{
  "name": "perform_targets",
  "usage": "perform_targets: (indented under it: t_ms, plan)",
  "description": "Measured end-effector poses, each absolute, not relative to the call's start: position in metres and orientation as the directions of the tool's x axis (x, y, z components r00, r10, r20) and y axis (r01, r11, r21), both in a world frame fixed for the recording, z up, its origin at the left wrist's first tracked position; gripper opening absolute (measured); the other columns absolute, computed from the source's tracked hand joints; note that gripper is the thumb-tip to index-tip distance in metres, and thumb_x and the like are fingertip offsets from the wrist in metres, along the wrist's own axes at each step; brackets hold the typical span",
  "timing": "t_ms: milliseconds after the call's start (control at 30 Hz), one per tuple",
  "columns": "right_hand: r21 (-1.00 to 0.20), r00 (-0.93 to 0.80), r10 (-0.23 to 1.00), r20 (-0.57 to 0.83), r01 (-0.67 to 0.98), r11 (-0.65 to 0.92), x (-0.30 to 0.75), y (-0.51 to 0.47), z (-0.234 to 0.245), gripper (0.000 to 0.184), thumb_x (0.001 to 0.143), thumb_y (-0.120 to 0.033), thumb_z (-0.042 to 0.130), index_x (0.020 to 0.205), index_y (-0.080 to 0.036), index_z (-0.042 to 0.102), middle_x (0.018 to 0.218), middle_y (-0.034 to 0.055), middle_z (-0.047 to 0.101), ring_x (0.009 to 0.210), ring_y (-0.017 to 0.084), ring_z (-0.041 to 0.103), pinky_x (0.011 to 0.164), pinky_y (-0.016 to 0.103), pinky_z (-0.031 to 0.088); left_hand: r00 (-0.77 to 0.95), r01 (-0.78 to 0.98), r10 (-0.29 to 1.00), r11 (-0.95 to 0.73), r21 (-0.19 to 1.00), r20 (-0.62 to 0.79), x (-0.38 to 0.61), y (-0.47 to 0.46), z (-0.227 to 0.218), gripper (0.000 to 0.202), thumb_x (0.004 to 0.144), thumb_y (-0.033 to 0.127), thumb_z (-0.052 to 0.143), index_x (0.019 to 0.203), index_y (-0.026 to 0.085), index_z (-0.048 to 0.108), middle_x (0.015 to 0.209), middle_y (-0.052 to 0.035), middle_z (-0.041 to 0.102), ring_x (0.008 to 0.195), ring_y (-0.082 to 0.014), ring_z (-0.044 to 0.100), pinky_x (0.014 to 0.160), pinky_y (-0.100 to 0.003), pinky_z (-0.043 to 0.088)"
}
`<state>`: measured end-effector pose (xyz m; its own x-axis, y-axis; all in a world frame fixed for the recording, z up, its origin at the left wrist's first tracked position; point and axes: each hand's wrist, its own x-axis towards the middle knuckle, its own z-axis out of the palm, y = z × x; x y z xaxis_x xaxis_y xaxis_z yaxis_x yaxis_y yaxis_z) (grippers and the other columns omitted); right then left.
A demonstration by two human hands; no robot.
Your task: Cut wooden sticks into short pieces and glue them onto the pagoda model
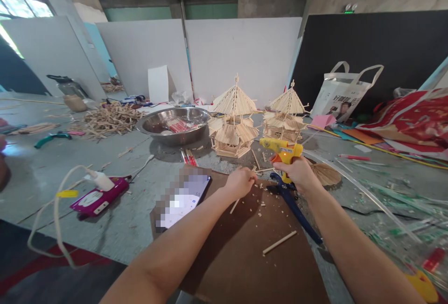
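glue gun (pixel 282 151), stick (pixel 234 206) gripped; packets (pixel 178 125) in bowl (pixel 174 140)

A steel bowl (pixel 175 138) sits on the grey surface (pixel 35 173), just beside two stick-built pagoda models (pixel 233 122) (pixel 285 115). A phone (pixel 182 196) lies on the corner of a brown board (pixel 238 262). To the left are a pink power bank (pixel 100 200) with a white cable, a green-handled tool (pixel 52 138) and a pile of sticks (pixel 110 119). A white bag (pixel 341 94) stands at the far right.
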<state>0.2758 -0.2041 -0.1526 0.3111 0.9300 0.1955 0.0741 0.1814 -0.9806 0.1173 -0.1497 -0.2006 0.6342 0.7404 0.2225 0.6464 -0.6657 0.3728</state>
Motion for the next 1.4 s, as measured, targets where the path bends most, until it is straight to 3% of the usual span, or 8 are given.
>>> perform_targets:
  t_ms: [233,467,633,767,967,1067,1167,1400]
  plan:
    - [-0.986,0.281,0.945,0.166,0.053,0.158,0.275,-0.206,-0.148,0.016,0.05,-0.021,0.065,0.064,-0.015,0.06,0.066,0.0005,0.06,0.062,0.013,0.055,0.056,0.024,0.041,0.717,0.633,0.667,-0.745,0.213,0.202,0.123,-0.15,-0.213,0.015,0.071,0.022,0.049,0.073,0.021,0.064,0.079,-0.0049,0.058,0.08,-0.0184,0.048,0.072,-0.029,0.037]
    - [-0.986,0.28,0.945,0.168,0.058,0.158,0.276,-0.208,-0.147,0.02,0.05,-0.022,0.066,0.068,-0.015,0.06,0.067,0.0004,0.06,0.061,0.012,0.054,0.055,0.023,0.041,0.729,0.617,0.634,-0.772,0.153,0.26,0.124,-0.15,-0.216,0.014,0.073,0.022,0.048,0.067,0.017,0.06,0.078,-0.0053,0.056,0.079,-0.0173,0.046,0.069,-0.027,0.036]
    - [-0.987,0.268,0.95,0.163,0.056,0.153,0.28,-0.212,-0.14,0.021,0.05,-0.023,0.067,0.068,-0.015,0.059,0.064,-0.0007,0.059,0.054,0.01,0.052,0.054,0.023,0.042,0.617,0.599,0.701,-0.713,0.363,0.359,0.122,-0.151,-0.198,0.017,0.076,0.022,0.044,0.068,0.016,0.057,0.075,-0.0033,0.057,0.075,-0.0141,0.047,0.069,-0.025,0.035]
    - [-0.986,0.244,0.956,0.16,0.074,0.146,0.286,-0.216,-0.135,0.021,0.052,-0.025,0.066,0.069,-0.014,0.058,0.063,-0.0005,0.058,0.05,0.009,0.051,0.051,0.023,0.042,0.509,0.53,0.811,-0.56,0.637,0.289,0.119,-0.154,-0.182,0.021,0.076,0.028,0.041,0.066,0.016,0.054,0.061,-0.0003,0.052,0.059,-0.0108,0.045,0.055,-0.022,0.032]
    - [-0.97,0.303,0.922,0.243,0.105,0.221,0.278,-0.214,-0.141,0.023,0.053,-0.026,0.067,0.071,-0.015,0.058,0.066,0.0006,0.059,0.056,0.011,0.053,0.056,0.025,0.043,0.465,0.15,0.875,-0.227,0.962,0.134,0.124,-0.164,-0.173,0.031,0.077,0.038,0.039,0.056,0.016,0.044,0.043,0.0055,0.038,0.037,-0.0047,0.031,0.041,-0.019,0.024]
    - [-0.956,0.353,0.889,0.291,0.082,0.28,0.267,-0.213,-0.146,0.025,0.052,-0.024,0.067,0.073,-0.016,0.058,0.07,0.0009,0.061,0.066,0.014,0.056,0.065,0.027,0.044,0.502,-0.005,0.862,-0.074,0.997,0.067,0.128,-0.169,-0.175,0.034,0.073,0.046,0.042,0.058,0.016,0.043,0.04,0.0064,0.037,0.032,-0.004,0.028,0.035,-0.018,0.02]
    - [-0.949,0.292,0.903,0.314,0.059,0.311,0.258,-0.213,-0.149,0.025,0.053,-0.023,0.066,0.076,-0.016,0.058,0.07,0.0008,0.062,0.067,0.015,0.057,0.065,0.028,0.045,0.512,-0.106,0.858,0.029,0.994,0.029,0.131,-0.174,-0.175,0.036,0.069,0.05,0.046,0.059,0.016,0.042,0.04,0.0062,0.039,0.031,-0.0036,0.029,0.032,-0.018,0.019]
    - [-0.95,0.213,0.927,0.31,0.097,0.296,0.251,-0.21,-0.16,0.02,0.056,-0.022,0.063,0.074,-0.016,0.058,0.068,0.0023,0.063,0.065,0.017,0.058,0.063,0.03,0.047,0.466,-0.235,0.885,0.105,0.966,0.017,0.134,-0.186,-0.168,0.037,0.065,0.049,0.053,0.058,0.015,0.042,0.045,0.0058,0.04,0.032,-0.0025,0.03,0.031,-0.016,0.02]
